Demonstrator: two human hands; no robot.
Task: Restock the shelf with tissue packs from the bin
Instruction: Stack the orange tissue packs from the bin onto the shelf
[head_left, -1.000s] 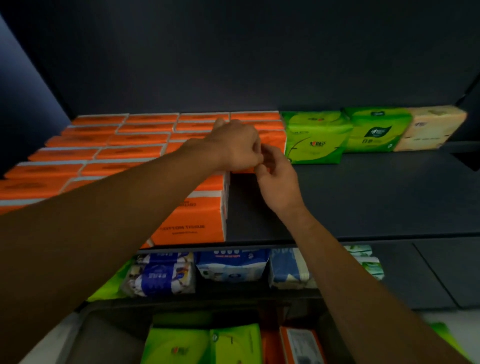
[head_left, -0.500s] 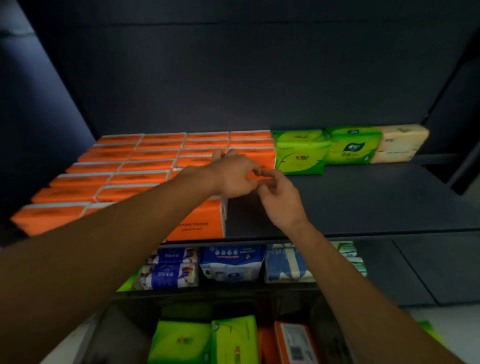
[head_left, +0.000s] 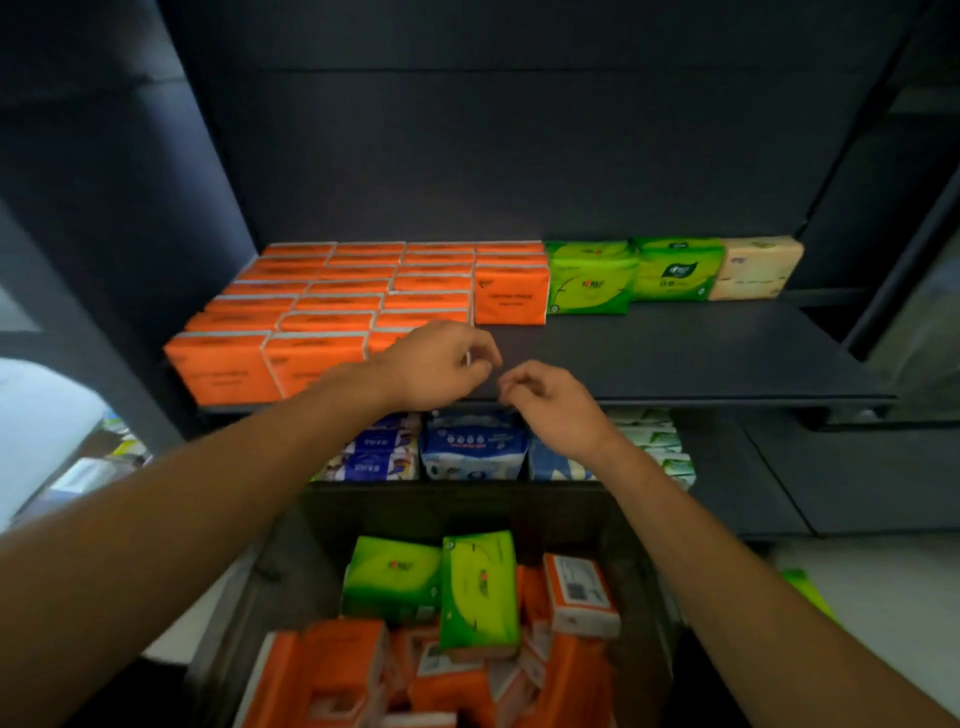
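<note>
Both hands hover at the front edge of the shelf (head_left: 701, 353) — the left hand (head_left: 436, 366) just before the orange packs (head_left: 322, 312), the right hand (head_left: 553, 408) beside it. Fingers of each are loosely curled and pinch nothing visible. Judged step: between placements. The tissue packs (head_left: 478, 587) lie heaped in the bin (head_left: 467, 512) below. The next move calls for reaching down, gripping one pack and filling the bare shelf right of the orange rows.

Tissue packs (head_left: 322, 291) crowd the shelf (head_left: 675, 358) at left; the bin (head_left: 457, 512) stands below, nearer.
</note>
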